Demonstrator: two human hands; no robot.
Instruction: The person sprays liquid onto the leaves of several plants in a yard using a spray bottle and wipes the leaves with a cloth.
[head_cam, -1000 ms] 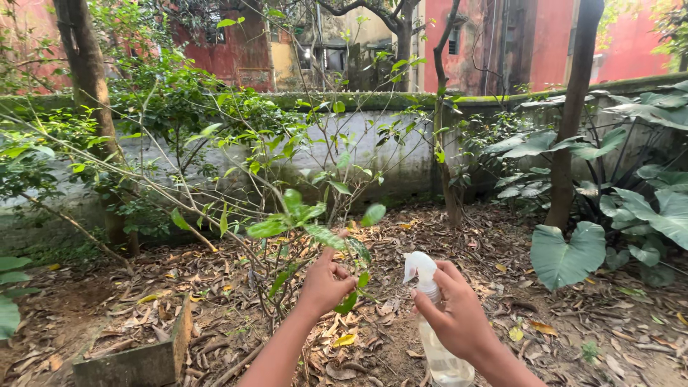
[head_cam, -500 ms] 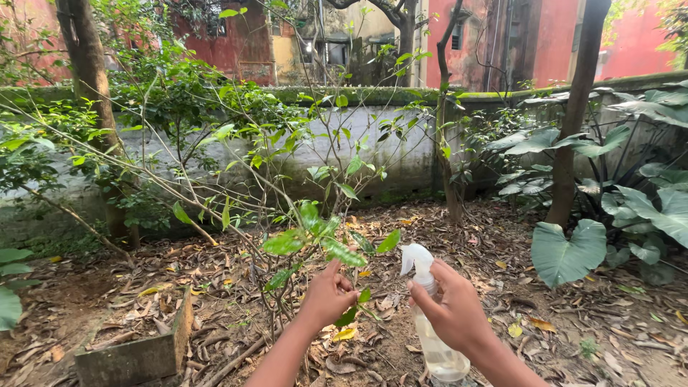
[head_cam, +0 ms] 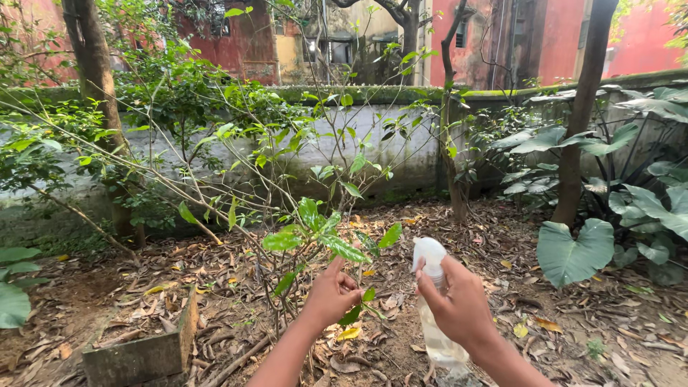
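Note:
My right hand (head_cam: 462, 304) grips a clear spray bottle (head_cam: 438, 342) with a white trigger nozzle (head_cam: 427, 254) that points left, toward a leafy twig. My left hand (head_cam: 331, 294) pinches that thin twig of a small shrub just below its cluster of green leaves (head_cam: 326, 236). The two hands are close together, low in the middle of the view, with the nozzle a short way right of the leaves. Liquid fills the lower part of the bottle.
Dry leaves cover the bare ground (head_cam: 466, 236). A low concrete block (head_cam: 140, 355) sits at the lower left. Thin branches spread from the left. Tree trunks (head_cam: 577, 136) and big-leaved plants (head_cam: 573, 251) stand on the right. A mossy wall (head_cam: 387, 143) closes the back.
The view has shifted slightly. Both hands rose a little and the bottle moved a bit to the right. The held twig's leaves swung up and settled.

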